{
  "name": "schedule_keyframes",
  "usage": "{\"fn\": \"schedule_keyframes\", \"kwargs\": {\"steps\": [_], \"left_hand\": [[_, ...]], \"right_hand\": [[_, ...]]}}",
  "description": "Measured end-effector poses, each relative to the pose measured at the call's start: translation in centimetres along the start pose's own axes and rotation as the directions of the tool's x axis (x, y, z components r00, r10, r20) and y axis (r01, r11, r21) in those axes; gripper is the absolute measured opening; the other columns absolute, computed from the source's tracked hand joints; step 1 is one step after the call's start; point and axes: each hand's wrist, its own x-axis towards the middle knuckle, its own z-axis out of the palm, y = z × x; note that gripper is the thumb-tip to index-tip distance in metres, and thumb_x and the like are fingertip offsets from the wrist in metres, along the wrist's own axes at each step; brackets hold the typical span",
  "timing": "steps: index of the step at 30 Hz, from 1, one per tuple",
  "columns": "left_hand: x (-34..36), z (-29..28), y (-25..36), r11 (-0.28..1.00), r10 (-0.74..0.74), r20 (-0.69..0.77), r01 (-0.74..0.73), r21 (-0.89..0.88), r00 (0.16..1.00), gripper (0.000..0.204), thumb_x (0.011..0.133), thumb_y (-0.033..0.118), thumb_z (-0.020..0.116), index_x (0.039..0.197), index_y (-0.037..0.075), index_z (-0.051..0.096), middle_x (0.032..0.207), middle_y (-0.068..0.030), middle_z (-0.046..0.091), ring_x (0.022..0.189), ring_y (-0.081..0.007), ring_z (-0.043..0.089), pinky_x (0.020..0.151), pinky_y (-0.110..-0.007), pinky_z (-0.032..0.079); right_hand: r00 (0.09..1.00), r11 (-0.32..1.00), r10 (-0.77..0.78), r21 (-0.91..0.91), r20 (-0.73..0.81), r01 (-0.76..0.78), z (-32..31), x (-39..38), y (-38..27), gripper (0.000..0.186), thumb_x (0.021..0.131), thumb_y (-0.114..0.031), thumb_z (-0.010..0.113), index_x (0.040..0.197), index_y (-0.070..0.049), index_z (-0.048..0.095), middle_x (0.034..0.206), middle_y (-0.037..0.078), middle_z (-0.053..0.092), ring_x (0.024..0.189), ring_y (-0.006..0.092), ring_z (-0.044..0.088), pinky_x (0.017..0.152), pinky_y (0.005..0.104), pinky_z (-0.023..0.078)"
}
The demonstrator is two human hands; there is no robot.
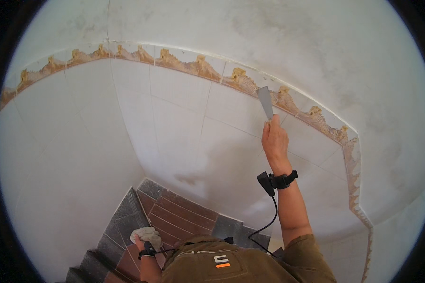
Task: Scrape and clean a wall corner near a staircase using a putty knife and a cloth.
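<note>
- White wall tile (pixel 174 104), patterned border (pixel 192 66), stained plaster (pixel 316 47) above.
- Floor (pixel 179 214) red and grey; steps (pixel 97 262) left.
- Right grip (pixel 276 138) closed round scraper (pixel 265 101), blade over border.
- Left grip (pixel 139 243) curled round cloth (pixel 147 234).

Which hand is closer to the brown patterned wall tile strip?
The right hand: just below the strip, gripping a grey metal scraper. The left hand is far lower, holding a whitish bundle.

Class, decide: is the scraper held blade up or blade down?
Blade up: the scraper shows its broad grey end above the right hand.
</note>
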Motion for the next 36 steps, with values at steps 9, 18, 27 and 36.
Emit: {"fn": "schedule_keyframes", "kwargs": {"steps": [9, 18, 27, 36], "left_hand": [[2.0, -1.0, 0.0, 0.999, -0.006, 0.315, 0.017, -0.032, 0.949, 0.057, 0.086, 0.046, 0.031, 0.115, -0.001, 0.042, 0.112, -0.019, 0.05, 0.097, -0.036, 0.051, 0.08, -0.046, 0.043], [0.8, -0.5, 0.0, 0.987, -0.07, 0.237, 0.101, -0.122, 0.969, 0.054, 0.087, 0.042, 0.031, 0.114, -0.004, 0.042, 0.108, -0.0212, 0.052, 0.093, -0.0359, 0.053, 0.075, -0.045, 0.047], [-1.0, -0.2, 0.4, 0.996, -0.006, -0.099, -0.003, -0.084, 0.995, 0.059, 0.084, 0.05, 0.035, 0.117, 0.002, 0.042, 0.114, -0.0176, 0.048, 0.101, -0.0363, 0.048, 0.085, -0.046, 0.041], [0.4, -2.6, 0.8, 0.974, 0.08, 0.302, -0.139, 0.178, 0.95, 0.059, 0.083, 0.051, 0.036, 0.113, 0.001, 0.045, 0.108, -0.0174, 0.052, 0.095, -0.0367, 0.051, 0.083, -0.046, 0.042]], "right_hand": [[0.997, 0.996, -0.076, 0.052, 0.012, 0.075, -0.7, 0.6, 1.1, 0.017, 0.083, -0.015, 0.045, 0.094, -0.005, 0.035, 0.062, 0.021, 0.054, 0.061, 0.042, 0.053, 0.052, 0.0507, 0.04], [0.996, 0.996, -0.088, 0.031, 0.004, 0.088, -0.7, 0.6, 1.0, 0.017, 0.083, -0.014, 0.044, 0.094, -0.004, 0.037, 0.065, 0.022, 0.054, 0.064, 0.0415, 0.053, 0.054, 0.0492, 0.04], [0.999, 0.999, -0.025, 0.032, 0.043, 0.023, -0.7, 0.9, 0.0, 0.019, 0.082, -0.016, 0.045, 0.095, -0.004, 0.037, 0.068, 0.023, 0.055, 0.068, 0.0425, 0.054, 0.058, 0.0513, 0.04], [0.999, 0.998, -0.015, 0.054, 0.041, 0.013, -0.5, 1.1, -0.3, 0.02, 0.082, -0.017, 0.045, 0.097, -0.004, 0.038, 0.07, 0.023, 0.056, 0.069, 0.0424, 0.054, 0.06, 0.0514, 0.04]]}}
